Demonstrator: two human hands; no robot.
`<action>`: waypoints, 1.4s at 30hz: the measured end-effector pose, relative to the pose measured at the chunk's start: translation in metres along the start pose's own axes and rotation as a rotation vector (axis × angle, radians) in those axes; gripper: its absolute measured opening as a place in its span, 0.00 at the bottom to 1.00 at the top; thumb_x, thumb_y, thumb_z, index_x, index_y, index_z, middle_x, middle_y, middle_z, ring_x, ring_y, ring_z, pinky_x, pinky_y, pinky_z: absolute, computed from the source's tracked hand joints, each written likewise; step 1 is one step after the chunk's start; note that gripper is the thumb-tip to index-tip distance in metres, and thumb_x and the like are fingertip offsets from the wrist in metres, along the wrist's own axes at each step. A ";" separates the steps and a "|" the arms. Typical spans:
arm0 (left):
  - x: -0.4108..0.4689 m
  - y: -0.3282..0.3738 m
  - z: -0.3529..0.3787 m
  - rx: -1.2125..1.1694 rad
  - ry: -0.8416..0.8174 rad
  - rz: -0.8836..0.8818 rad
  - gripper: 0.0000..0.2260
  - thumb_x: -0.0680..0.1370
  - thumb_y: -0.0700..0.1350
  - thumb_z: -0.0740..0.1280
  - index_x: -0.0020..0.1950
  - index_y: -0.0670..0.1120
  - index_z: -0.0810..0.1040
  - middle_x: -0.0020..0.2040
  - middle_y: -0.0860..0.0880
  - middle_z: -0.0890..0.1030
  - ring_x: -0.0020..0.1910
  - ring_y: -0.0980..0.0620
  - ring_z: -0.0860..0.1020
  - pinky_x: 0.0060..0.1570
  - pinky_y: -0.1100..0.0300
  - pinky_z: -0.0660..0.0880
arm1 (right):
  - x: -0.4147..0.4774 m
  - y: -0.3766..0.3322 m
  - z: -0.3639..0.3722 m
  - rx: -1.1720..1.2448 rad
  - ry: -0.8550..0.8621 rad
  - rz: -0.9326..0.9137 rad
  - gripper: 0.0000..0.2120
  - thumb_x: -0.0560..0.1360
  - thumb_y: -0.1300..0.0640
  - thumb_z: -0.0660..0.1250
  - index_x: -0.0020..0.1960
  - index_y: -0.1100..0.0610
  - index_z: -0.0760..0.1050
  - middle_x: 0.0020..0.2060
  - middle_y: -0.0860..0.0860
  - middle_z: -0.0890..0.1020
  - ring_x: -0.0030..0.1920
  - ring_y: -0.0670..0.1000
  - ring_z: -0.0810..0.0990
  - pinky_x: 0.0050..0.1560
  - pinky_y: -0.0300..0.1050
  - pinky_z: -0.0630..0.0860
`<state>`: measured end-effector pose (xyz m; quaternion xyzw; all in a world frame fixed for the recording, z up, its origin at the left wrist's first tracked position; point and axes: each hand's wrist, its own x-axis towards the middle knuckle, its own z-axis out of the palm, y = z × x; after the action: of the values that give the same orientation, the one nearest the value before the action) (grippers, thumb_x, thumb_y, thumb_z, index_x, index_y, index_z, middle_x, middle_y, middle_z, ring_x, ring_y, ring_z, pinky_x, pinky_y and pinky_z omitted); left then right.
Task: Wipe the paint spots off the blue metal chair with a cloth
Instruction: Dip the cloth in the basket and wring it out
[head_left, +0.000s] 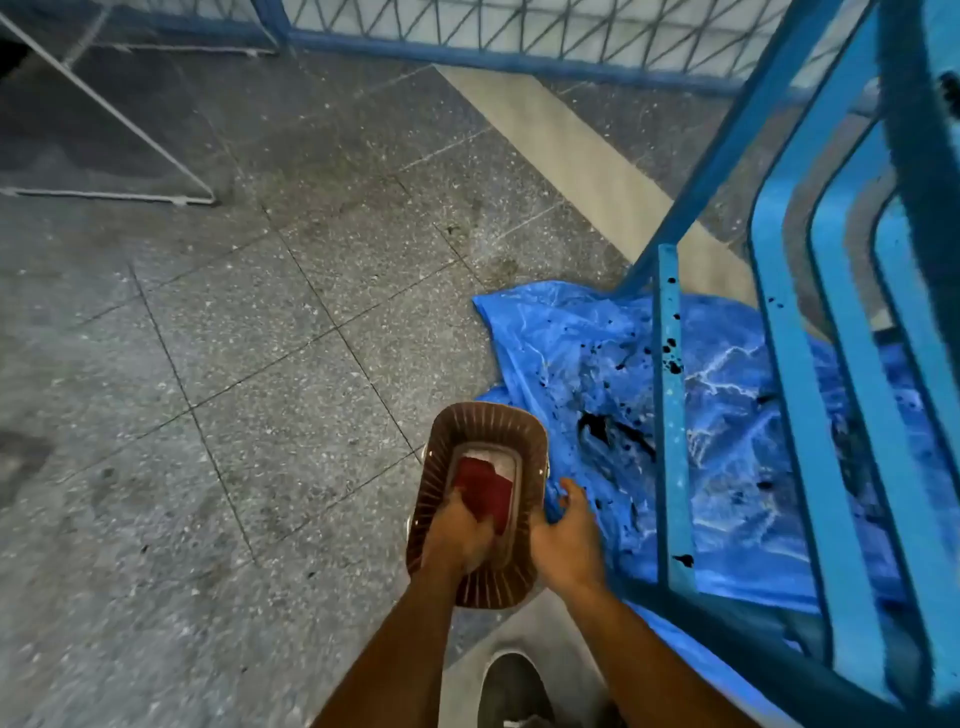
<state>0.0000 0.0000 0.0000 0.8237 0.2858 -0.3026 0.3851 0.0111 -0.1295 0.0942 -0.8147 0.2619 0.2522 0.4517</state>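
left hand (457, 530) reaches down into brown tub (483, 415), fingers curled on red cloth (485, 493), likely wetting it | right hand (566, 535) just beside, fingers loosely spread against the rim, holding nothing, seemingly steadying | blue metal chair (670, 441) beyond and right of that hand, black paint spots (674, 366) not yet wiped

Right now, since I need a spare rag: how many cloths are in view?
1: a dark red cloth in the brown ribbed plastic basket, gripped by the left hand. More may lie hidden beneath.
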 end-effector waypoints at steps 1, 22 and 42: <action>0.010 -0.003 0.005 0.024 0.000 0.016 0.34 0.78 0.53 0.66 0.80 0.44 0.57 0.71 0.39 0.73 0.68 0.39 0.73 0.70 0.47 0.68 | 0.005 0.004 0.002 -0.001 -0.008 -0.013 0.25 0.80 0.46 0.64 0.75 0.49 0.65 0.68 0.52 0.77 0.65 0.56 0.77 0.63 0.51 0.74; 0.051 0.028 0.029 0.250 0.200 -0.049 0.23 0.79 0.57 0.67 0.66 0.41 0.74 0.61 0.43 0.80 0.59 0.45 0.80 0.59 0.53 0.76 | 0.023 0.029 0.013 -0.145 -0.056 0.043 0.32 0.80 0.54 0.65 0.79 0.42 0.55 0.69 0.50 0.77 0.66 0.53 0.77 0.67 0.56 0.74; -0.240 0.141 -0.162 -0.694 -0.044 0.321 0.19 0.74 0.32 0.72 0.62 0.48 0.80 0.54 0.47 0.86 0.55 0.50 0.84 0.57 0.56 0.80 | -0.175 -0.125 -0.085 0.140 0.062 -0.361 0.30 0.79 0.42 0.62 0.78 0.47 0.60 0.75 0.46 0.67 0.74 0.49 0.66 0.75 0.53 0.63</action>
<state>-0.0124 -0.0024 0.3217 0.6720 0.2305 -0.1414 0.6894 -0.0207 -0.1118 0.3222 -0.8225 0.1422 0.1229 0.5368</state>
